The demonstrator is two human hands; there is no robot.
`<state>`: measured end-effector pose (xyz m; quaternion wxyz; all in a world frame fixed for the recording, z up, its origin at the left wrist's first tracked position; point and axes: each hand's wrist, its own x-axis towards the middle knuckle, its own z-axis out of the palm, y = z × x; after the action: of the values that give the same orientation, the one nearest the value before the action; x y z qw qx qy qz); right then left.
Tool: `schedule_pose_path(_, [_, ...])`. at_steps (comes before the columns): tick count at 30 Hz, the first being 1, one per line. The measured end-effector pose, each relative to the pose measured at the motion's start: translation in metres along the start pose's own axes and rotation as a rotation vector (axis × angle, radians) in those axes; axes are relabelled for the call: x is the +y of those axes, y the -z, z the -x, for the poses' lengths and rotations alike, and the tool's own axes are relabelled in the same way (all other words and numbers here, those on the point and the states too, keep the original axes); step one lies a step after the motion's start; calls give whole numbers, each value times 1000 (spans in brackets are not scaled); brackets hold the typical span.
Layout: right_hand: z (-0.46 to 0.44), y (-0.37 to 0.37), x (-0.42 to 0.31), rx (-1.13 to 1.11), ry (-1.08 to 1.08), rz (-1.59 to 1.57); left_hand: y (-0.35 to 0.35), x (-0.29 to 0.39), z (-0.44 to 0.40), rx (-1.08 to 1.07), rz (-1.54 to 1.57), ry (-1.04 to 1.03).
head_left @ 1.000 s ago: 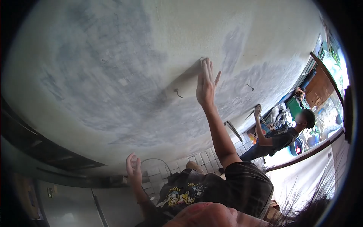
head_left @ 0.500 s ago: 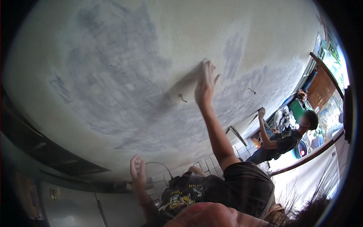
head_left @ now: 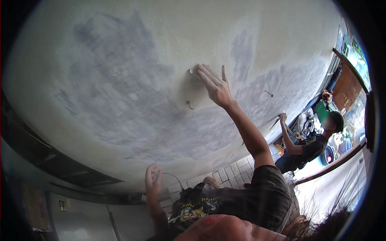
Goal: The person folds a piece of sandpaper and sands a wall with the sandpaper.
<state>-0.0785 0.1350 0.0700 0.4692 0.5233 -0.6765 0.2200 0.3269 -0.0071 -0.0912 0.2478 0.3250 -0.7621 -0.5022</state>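
Note:
My right hand (head_left: 217, 88) lies against the pale wall (head_left: 201, 24), fingers stretched out and one spread apart. Under its fingertips it presses a small thin sheet (head_left: 191, 72), with a light curled edge showing; the rest is hidden by the fingers. A bent metal hook (head_left: 189, 105) sticks out of the wall just below and left of this hand. My left hand (head_left: 153, 178) is raised near the wall's lower part, its fingers loosely curved and apart, with nothing visible in it. Grey, smeared patches (head_left: 120, 76) cover much of the wall.
A second hook (head_left: 269, 93) is on the wall to the right. Farther right a co-worker (head_left: 309, 146) in dark clothes holds a hand (head_left: 283, 117) to the wall. Behind are a brown board (head_left: 348, 90) and bags (head_left: 307, 122). Grey tiles (head_left: 229, 173) cover the floor.
My right hand has moved left across the wall with the sheet, and its fingers now point up and to the left. My left hand has shifted slightly right in view.

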Motion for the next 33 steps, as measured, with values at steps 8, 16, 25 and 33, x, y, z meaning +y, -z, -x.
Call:
schedule_pose_path(8, [-41,-17,-36,-147,310,-100,-30,12,-15,-76,-132,-125])
schedule_pose_path(16, [-78,-43,-60,-107,520,80,-66,13,-33,-191,-166,-133])
schedule_pose_path(25, [-60,-30,-14,-156,626,229,-130,91,-53,-265,-326,-385])
schedule_pose_path(33, [23,-1,105,-199,598,142,-109,61,-43,13,-296,-221])
